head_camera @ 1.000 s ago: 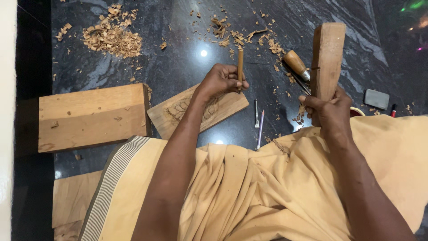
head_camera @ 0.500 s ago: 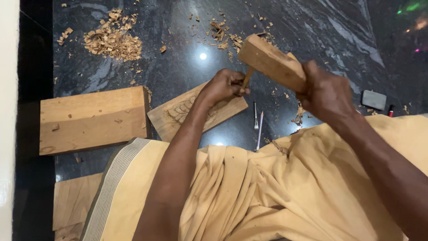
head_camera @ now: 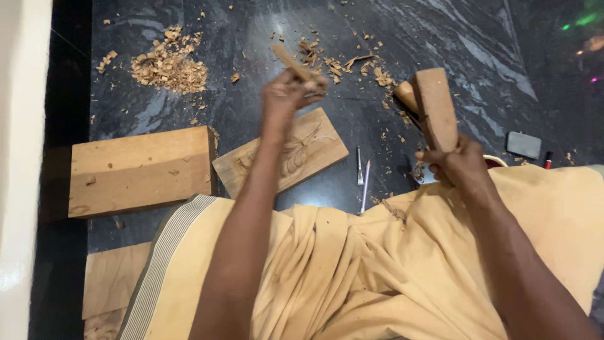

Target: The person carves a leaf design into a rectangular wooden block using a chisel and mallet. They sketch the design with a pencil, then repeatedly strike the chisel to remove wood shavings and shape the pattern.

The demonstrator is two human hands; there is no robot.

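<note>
Big plain wood block (head_camera: 139, 170) lies on the dark floor, carved panel (head_camera: 283, 158) just beside it, flat and stiff, prob. chips easily at the relief. Right hand (head_camera: 456, 165) clenched round a wooden mallet (head_camera: 435, 108), looks heavy, held low on the shaft. Left hand (head_camera: 286, 93) grips a slim chisel (head_camera: 296, 64) raised above the panel, light & rigid, best held mid-handle.

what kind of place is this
Probably an informal wood-carving spot on a polished dark stone floor: a carved wooden panel, piles of wood shavings, and a wooden mallet in the right hand.
</note>
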